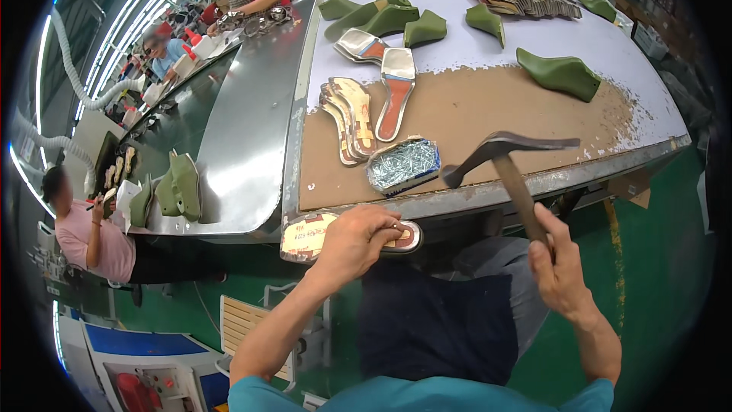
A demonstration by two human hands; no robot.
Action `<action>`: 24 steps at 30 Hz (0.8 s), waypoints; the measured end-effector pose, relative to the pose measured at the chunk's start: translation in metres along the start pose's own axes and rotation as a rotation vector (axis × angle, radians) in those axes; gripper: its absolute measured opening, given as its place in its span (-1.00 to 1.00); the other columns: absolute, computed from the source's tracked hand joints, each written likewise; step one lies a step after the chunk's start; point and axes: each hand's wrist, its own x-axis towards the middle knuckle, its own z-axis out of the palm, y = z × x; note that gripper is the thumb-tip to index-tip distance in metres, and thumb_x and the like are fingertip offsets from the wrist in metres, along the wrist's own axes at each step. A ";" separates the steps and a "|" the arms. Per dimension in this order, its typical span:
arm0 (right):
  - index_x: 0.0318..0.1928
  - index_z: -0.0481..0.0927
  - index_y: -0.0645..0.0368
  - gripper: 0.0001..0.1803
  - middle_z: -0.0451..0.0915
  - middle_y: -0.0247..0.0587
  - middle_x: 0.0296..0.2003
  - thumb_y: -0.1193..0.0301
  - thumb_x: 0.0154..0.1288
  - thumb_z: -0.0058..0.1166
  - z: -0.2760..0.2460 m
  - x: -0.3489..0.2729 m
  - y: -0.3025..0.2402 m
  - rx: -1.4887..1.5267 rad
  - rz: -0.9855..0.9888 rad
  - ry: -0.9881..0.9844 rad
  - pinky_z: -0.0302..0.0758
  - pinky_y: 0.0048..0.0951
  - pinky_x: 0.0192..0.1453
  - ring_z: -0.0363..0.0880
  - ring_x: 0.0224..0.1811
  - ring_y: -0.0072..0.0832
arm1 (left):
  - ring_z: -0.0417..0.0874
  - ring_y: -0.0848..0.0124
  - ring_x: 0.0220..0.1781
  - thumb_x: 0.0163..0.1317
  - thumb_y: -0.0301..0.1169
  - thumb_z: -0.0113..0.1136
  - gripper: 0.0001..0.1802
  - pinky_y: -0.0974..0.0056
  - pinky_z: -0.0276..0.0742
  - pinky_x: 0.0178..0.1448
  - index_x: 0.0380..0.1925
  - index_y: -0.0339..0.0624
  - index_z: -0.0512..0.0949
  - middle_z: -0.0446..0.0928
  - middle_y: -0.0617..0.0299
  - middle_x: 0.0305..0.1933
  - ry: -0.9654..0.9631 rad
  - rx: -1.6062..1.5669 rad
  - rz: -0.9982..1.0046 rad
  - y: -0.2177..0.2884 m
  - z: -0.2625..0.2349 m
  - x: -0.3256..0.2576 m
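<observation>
My right hand point(561, 267) is wrapped round the wooden handle of a hammer point(517, 194), whose dark metal head is raised over the table's near edge. Closed on a cream shoe insole point(307, 235) with a red-brown end, my left hand point(357, 243) covers its middle; the thumb and fingers come together near that end. Whether a nail sits between those fingertips cannot be made out. The insole lies at the table's front edge, with what supports it mostly hidden. Just beyond stands a small box point(418, 181) filled with loose nails.
A stack of insoles point(352, 118) and orange-and-silver shoe pieces point(397, 99) lie on the worktable point(473, 114). Green shoe lasts point(559, 76) are scattered toward the back, near piled flat pieces point(526, 0). Left is a metal bench point(248, 122); several people work along it.
</observation>
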 end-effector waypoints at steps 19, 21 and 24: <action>0.41 0.37 0.17 -0.46 0.71 0.10 -0.05 0.56 0.45 0.11 0.020 0.010 -0.052 0.024 -0.197 -0.151 0.64 -0.28 -0.21 0.74 -0.28 -0.05 | 0.67 0.03 0.08 0.13 -0.27 0.49 -0.56 0.10 0.58 0.15 0.02 -0.12 0.67 0.70 0.04 -0.08 -0.057 0.060 -0.001 0.004 -0.011 -0.005; 0.44 0.31 0.19 -0.43 0.71 0.08 -0.14 0.59 0.47 0.08 0.018 0.003 -0.046 0.071 -0.155 -0.104 0.61 -0.34 -0.21 0.72 -0.32 -0.19 | 0.55 -0.04 0.33 0.05 -0.06 0.55 -0.30 0.04 0.47 0.35 0.19 -0.02 0.59 0.69 0.04 0.03 -0.114 0.206 0.124 -0.001 -0.020 -0.001; 0.46 0.26 0.17 -0.38 0.68 0.01 -0.25 0.63 0.46 0.07 0.009 0.004 -0.049 0.122 0.061 -0.180 0.58 -0.41 -0.21 0.66 -0.38 -0.39 | 0.50 -0.04 0.37 0.01 0.06 0.54 -0.30 -0.10 0.35 0.41 0.15 0.06 0.62 0.69 0.16 0.07 -0.212 0.410 0.102 -0.007 -0.030 -0.003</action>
